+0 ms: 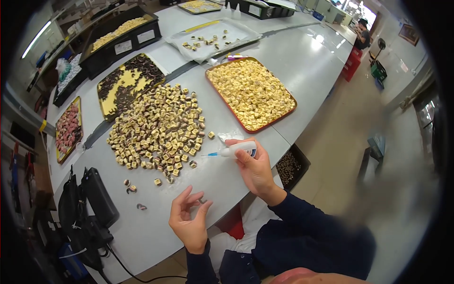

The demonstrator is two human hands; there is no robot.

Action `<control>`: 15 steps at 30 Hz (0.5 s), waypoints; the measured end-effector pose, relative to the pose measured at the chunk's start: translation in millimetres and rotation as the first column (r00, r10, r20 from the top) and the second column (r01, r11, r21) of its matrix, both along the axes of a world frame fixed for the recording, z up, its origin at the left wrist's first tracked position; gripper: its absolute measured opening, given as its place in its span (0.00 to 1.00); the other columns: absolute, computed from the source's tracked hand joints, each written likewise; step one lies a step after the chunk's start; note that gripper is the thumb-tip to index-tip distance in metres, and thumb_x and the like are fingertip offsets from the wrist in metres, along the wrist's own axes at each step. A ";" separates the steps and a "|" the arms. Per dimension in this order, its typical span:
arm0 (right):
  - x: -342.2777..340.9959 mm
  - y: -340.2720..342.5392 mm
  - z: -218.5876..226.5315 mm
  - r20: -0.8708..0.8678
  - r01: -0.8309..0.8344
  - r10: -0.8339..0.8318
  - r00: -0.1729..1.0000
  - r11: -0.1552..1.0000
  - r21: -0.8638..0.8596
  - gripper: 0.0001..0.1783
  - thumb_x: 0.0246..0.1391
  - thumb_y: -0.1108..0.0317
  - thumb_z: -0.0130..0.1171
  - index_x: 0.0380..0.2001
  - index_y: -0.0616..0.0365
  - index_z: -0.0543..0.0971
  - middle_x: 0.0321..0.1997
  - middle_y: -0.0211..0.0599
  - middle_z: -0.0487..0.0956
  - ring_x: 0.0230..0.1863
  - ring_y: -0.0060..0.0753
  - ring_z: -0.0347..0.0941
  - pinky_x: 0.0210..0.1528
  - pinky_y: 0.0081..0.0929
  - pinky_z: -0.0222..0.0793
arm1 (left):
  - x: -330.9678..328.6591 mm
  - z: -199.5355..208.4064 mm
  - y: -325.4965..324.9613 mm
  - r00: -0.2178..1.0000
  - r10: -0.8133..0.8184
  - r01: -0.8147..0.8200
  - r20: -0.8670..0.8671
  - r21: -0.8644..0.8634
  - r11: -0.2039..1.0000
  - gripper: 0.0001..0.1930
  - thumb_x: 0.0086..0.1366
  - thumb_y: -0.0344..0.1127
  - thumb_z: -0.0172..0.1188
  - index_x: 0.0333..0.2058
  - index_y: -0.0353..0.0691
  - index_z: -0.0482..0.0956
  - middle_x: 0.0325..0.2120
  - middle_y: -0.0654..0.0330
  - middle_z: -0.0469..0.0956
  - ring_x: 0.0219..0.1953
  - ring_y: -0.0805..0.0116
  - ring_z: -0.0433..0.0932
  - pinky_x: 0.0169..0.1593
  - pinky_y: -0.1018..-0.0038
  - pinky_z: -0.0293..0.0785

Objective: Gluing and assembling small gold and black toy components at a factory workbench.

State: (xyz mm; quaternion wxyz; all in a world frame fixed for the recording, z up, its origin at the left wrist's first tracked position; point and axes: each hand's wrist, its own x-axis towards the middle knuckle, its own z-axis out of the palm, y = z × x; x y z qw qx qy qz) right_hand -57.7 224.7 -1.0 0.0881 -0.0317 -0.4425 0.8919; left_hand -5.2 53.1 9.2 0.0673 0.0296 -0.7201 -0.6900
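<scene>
My right hand [255, 168] is wrapped round a small white squeeze bottle [240, 149], whose blue needle tip [211, 154] points left over the table. Nearer to me, my left hand [190, 220] has its fingers curled, with a small dark piece [202, 200] at the tips of thumb and fingers; its kind is too small to make out. Beyond both hands spreads a large heap of small cream-and-dark square pieces [158, 125]. Single pieces, such as a cream square [157, 181] and a dark curved bit [141, 207], lie apart from the heap, nearer to me.
A red-rimmed tray [250, 129] full of cream squares stands beyond my right hand. Left of it are a yellow tray [126, 84] with dark bits and a tray with pink pieces [68, 125]. Black devices with cables [100, 196] occupy the left table edge. Below the right edge sits a dark bin [302, 165].
</scene>
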 end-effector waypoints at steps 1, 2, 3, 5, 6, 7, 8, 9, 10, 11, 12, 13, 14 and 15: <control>1.7 -0.3 -1.2 0.007 0.010 -0.010 1.000 1.000 0.004 0.13 0.53 0.66 0.59 0.38 0.58 0.68 0.45 0.43 0.73 0.45 0.24 0.69 0.48 0.20 0.62 | 0.7 -1.4 1.9 1.000 -0.010 0.010 0.007 0.004 1.000 0.27 0.46 0.16 0.63 0.48 0.34 0.70 0.33 0.56 0.77 0.36 0.72 0.74 0.41 0.78 0.70; 4.0 -0.3 -2.9 0.008 0.022 -0.022 1.000 1.000 0.009 0.15 0.55 0.62 0.56 0.40 0.58 0.67 0.44 0.42 0.73 0.43 0.23 0.69 0.45 0.19 0.62 | 1.9 -2.9 4.6 1.000 -0.013 0.013 -0.014 0.006 1.000 0.27 0.46 0.16 0.64 0.47 0.34 0.70 0.33 0.56 0.77 0.36 0.73 0.73 0.41 0.78 0.70; 4.8 0.1 -4.3 0.008 0.028 -0.028 1.000 1.000 0.013 0.16 0.57 0.58 0.54 0.41 0.57 0.67 0.43 0.42 0.73 0.40 0.22 0.68 0.42 0.18 0.62 | 2.0 -3.8 7.3 0.999 -0.010 0.010 -0.036 0.008 1.000 0.26 0.46 0.16 0.64 0.47 0.33 0.70 0.33 0.55 0.78 0.35 0.73 0.73 0.41 0.79 0.70; 4.8 5.5 -8.0 -0.005 -0.003 0.003 1.000 1.000 -0.026 0.19 0.58 0.54 0.50 0.43 0.57 0.66 0.42 0.42 0.73 0.35 0.20 0.67 0.38 0.17 0.61 | 1.6 -3.6 14.0 1.000 -0.010 0.011 -0.024 0.021 1.000 0.26 0.46 0.15 0.63 0.46 0.33 0.70 0.33 0.55 0.78 0.35 0.72 0.73 0.41 0.78 0.70; 2.7 6.6 -8.8 -0.026 -0.042 0.040 0.999 0.997 -0.069 0.21 0.59 0.50 0.46 0.44 0.57 0.65 0.41 0.42 0.73 0.30 0.19 0.65 0.34 0.15 0.60 | 0.0 -3.8 15.8 1.000 -0.003 0.003 -0.018 0.031 1.000 0.25 0.46 0.15 0.63 0.46 0.32 0.70 0.33 0.54 0.78 0.36 0.72 0.74 0.41 0.78 0.69; 2.1 5.3 -8.3 -0.006 -0.046 0.046 0.999 0.996 -0.074 0.21 0.59 0.50 0.46 0.44 0.57 0.65 0.41 0.42 0.73 0.30 0.19 0.65 0.34 0.15 0.60 | -1.3 -5.4 16.0 1.000 0.003 -0.003 0.002 0.027 1.000 0.25 0.46 0.15 0.63 0.46 0.32 0.70 0.33 0.54 0.78 0.36 0.72 0.74 0.41 0.78 0.69; 2.0 2.5 -6.2 0.008 -0.042 0.043 0.999 0.999 -0.034 0.22 0.60 0.49 0.43 0.45 0.56 0.64 0.39 0.41 0.73 0.26 0.18 0.62 0.30 0.15 0.59 | -2.5 -7.7 15.6 1.000 0.014 -0.014 -0.006 0.030 0.999 0.25 0.45 0.14 0.62 0.45 0.32 0.70 0.33 0.53 0.78 0.36 0.71 0.74 0.41 0.78 0.70; 0.9 0.2 -5.9 0.031 -0.047 0.047 0.998 0.999 0.003 0.23 0.61 0.47 0.41 0.46 0.56 0.63 0.37 0.41 0.73 0.23 0.18 0.59 0.26 0.14 0.57 | -3.2 -9.5 15.6 0.999 0.031 -0.031 -0.004 0.029 0.999 0.24 0.45 0.14 0.62 0.45 0.31 0.70 0.33 0.53 0.78 0.36 0.70 0.74 0.41 0.77 0.71; 1.1 -3.0 -10.6 0.025 -0.052 0.053 0.998 0.998 -0.027 0.21 0.61 0.48 0.41 0.46 0.55 0.62 0.35 0.41 0.72 0.19 0.18 0.59 0.22 0.14 0.57 | -1.7 -10.0 14.7 0.998 0.054 -0.056 0.030 0.054 0.997 0.23 0.45 0.13 0.61 0.43 0.30 0.70 0.33 0.51 0.78 0.37 0.69 0.75 0.40 0.76 0.74; -0.6 -1.7 -11.4 0.008 -0.063 0.063 0.998 0.998 0.016 0.21 0.61 0.49 0.40 0.46 0.54 0.62 0.34 0.41 0.72 0.19 0.18 0.59 0.21 0.14 0.57 | -5.0 -6.3 15.9 0.999 0.040 -0.041 -0.037 -0.030 0.999 0.22 0.46 0.13 0.60 0.42 0.29 0.70 0.33 0.49 0.78 0.37 0.67 0.76 0.38 0.76 0.76; 1.3 -0.6 -8.9 -0.006 -0.069 0.069 0.998 0.996 0.053 0.21 0.61 0.49 0.39 0.46 0.54 0.62 0.33 0.41 0.72 0.18 0.17 0.59 0.20 0.14 0.56 | -6.1 -1.5 17.3 0.999 0.039 -0.040 0.018 0.068 0.997 0.21 0.46 0.13 0.60 0.42 0.29 0.69 0.33 0.49 0.78 0.37 0.68 0.76 0.39 0.76 0.75; 2.7 0.3 -3.7 -0.050 -0.059 0.065 0.997 0.991 0.118 0.21 0.62 0.49 0.38 0.46 0.55 0.62 0.33 0.41 0.71 0.17 0.17 0.59 0.17 0.12 0.56 | -7.7 1.9 19.8 0.998 0.034 -0.043 0.058 0.170 0.984 0.21 0.46 0.13 0.60 0.42 0.29 0.69 0.33 0.49 0.78 0.38 0.68 0.76 0.40 0.76 0.74; 2.8 1.4 -4.3 -0.067 -0.039 0.049 0.997 0.989 0.139 0.21 0.62 0.49 0.38 0.46 0.56 0.62 0.32 0.41 0.70 0.16 0.16 0.58 0.16 0.11 0.55 | -8.7 1.4 21.1 0.994 0.056 -0.069 0.094 0.150 0.986 0.21 0.46 0.13 0.60 0.42 0.29 0.69 0.33 0.49 0.78 0.38 0.68 0.76 0.40 0.76 0.74; 1.3 4.6 -3.5 -0.090 -0.050 0.069 0.994 0.980 0.195 0.22 0.62 0.49 0.38 0.45 0.56 0.62 0.31 0.41 0.70 0.15 0.16 0.58 0.15 0.11 0.55 | -10.7 0.6 22.1 0.996 0.031 -0.047 0.083 0.197 0.979 0.21 0.47 0.14 0.61 0.42 0.29 0.69 0.33 0.49 0.78 0.37 0.69 0.76 0.40 0.76 0.73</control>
